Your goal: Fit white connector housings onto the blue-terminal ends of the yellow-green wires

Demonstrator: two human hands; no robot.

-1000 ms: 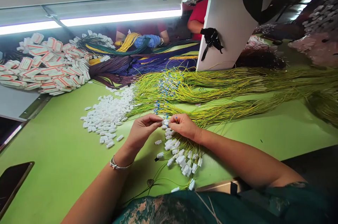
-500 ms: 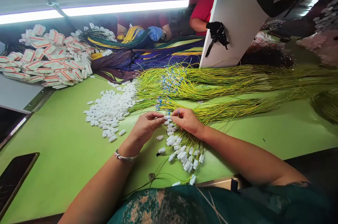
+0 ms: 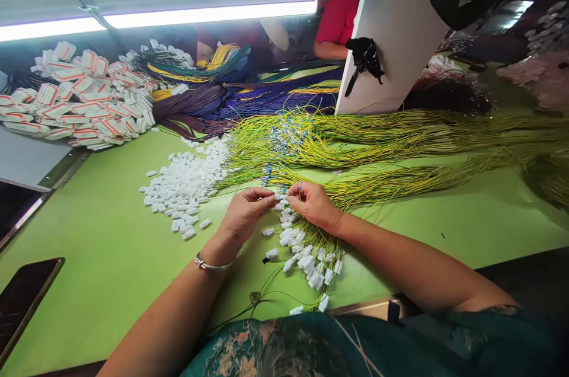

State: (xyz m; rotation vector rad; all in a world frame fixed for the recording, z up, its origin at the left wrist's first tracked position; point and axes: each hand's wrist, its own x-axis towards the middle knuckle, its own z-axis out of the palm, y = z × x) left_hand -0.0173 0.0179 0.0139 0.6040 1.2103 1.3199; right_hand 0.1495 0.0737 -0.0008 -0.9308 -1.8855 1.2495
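Note:
My left hand [image 3: 249, 211] pinches a small white connector housing [image 3: 277, 197], mostly covered by the fingertips. Right beside it, my right hand [image 3: 313, 204] is closed on a yellow-green wire with a blue terminal [image 3: 284, 198] at its tip. The two fingertips almost meet. Beneath and in front of them lie several white housings [image 3: 306, 261] with wires attached. A bundle of yellow-green wires [image 3: 382, 184] with blue ends stretches off to the right behind my right hand. Loose white housings [image 3: 184, 178] form a pile left of the wires.
A phone [image 3: 27, 300] lies at the left edge. Labelled white packs [image 3: 84, 95] are heaped at back left, beside purple wires [image 3: 195, 105]. A white panel [image 3: 391, 39] with a black glove hanging on it stands behind. Across the table is a person in a red sleeve [image 3: 335, 18].
My hands stay in nearly the same pinch. Across the table, the blue-gloved hands have left the dark green wires, and the red-sleeved arm has shifted slightly.

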